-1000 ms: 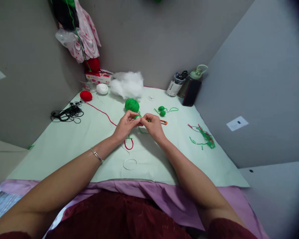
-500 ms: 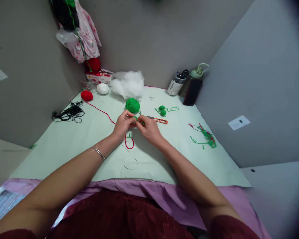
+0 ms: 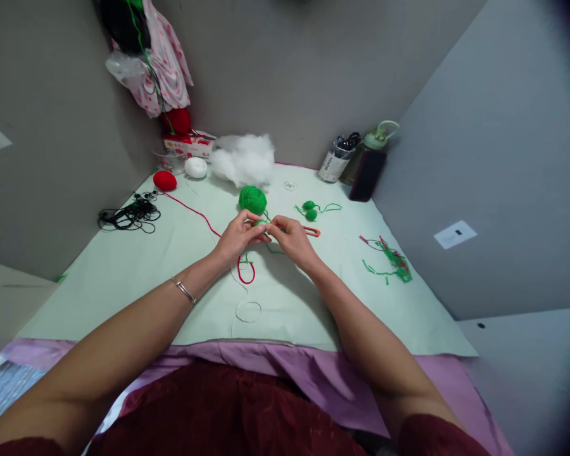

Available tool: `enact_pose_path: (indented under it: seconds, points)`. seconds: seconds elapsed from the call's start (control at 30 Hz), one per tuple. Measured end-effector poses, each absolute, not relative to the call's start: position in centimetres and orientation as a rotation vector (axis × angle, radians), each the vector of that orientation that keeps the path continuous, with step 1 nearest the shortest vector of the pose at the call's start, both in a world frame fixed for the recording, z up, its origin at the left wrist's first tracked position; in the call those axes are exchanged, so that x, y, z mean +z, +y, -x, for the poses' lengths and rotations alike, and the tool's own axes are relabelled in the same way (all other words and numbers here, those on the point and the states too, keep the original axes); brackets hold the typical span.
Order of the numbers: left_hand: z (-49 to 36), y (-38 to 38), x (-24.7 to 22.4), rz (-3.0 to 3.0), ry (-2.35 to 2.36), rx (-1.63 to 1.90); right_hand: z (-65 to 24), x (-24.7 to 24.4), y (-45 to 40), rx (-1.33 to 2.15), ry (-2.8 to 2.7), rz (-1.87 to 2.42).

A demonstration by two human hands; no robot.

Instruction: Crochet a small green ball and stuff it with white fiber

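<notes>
My left hand [image 3: 240, 234] pinches a small green yarn piece [image 3: 261, 223], which is mostly covered by the fingers. Against the same piece my right hand [image 3: 289, 239] has its thumb and forefinger closed; whether a needle or hook is in them is too small to see. A green yarn tail [image 3: 274, 251] hangs below the fingers. Just beyond the hands lies a green ball of yarn [image 3: 253, 200]. Orange thread snips [image 3: 312, 232] are partly hidden behind my right hand. Under my left wrist runs red yarn [image 3: 247, 280] in a loop.
White stuffing [image 3: 244, 159], a white yarn ball [image 3: 196, 168] and a red yarn ball [image 3: 164, 180] sit at the back left. Tangled black cord [image 3: 133, 214] lies left. Two small green pieces [image 3: 310, 210] and yarn scraps [image 3: 396, 261] lie right, near a phone [image 3: 368, 176] and pen cup [image 3: 335, 163].
My right hand has shifted slightly right and now covers more of the snips. More of the green piece shows between the fingers, and a green tail is visible below them.
</notes>
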State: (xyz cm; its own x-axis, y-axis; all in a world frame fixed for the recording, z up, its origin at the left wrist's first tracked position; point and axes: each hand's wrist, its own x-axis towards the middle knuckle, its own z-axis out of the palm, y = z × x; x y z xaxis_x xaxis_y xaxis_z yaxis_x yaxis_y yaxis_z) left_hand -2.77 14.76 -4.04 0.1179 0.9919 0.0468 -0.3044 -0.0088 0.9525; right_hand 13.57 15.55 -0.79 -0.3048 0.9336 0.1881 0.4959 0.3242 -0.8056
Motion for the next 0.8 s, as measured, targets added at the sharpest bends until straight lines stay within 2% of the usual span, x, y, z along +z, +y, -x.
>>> enact_pose_path:
  seconds: [0.27, 0.63, 0.8]
  points:
    - [2.6, 15.1, -4.1, -1.071, 0.943, 1.385, -12.0, 0.0, 13.4, 0.809, -1.915, 1.277]
    - [3.1, 14.8, -3.5, -1.032, 0.918, 1.465, -11.9, -0.9, 13.7, 1.001, -1.973, 1.157]
    - [3.6, 14.7, -2.5, -1.052, 0.907, 1.501, -14.5, -0.1, 14.9, 0.773, -2.065, 1.274]
